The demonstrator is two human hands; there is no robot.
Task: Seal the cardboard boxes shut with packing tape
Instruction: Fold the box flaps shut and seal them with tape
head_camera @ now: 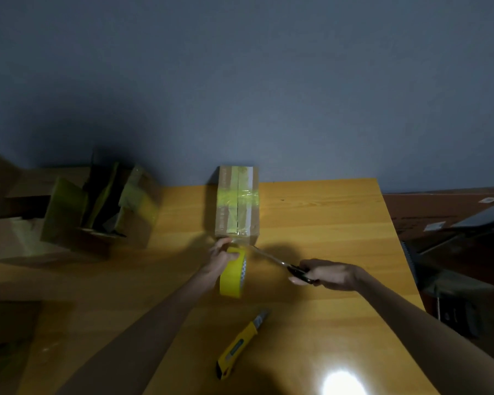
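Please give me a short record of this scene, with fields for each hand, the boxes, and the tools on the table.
Left hand: grips the yellow tape roll, just in front of the closed box.
Right hand: holds the scissors, blades pointing at the near end of that box.
Closed box: flaps down, tape along the top seam and across it.
Open box: to the left, flaps up, blurred.
Utility knife: yellow, lies on the table nearer the person, untouched.
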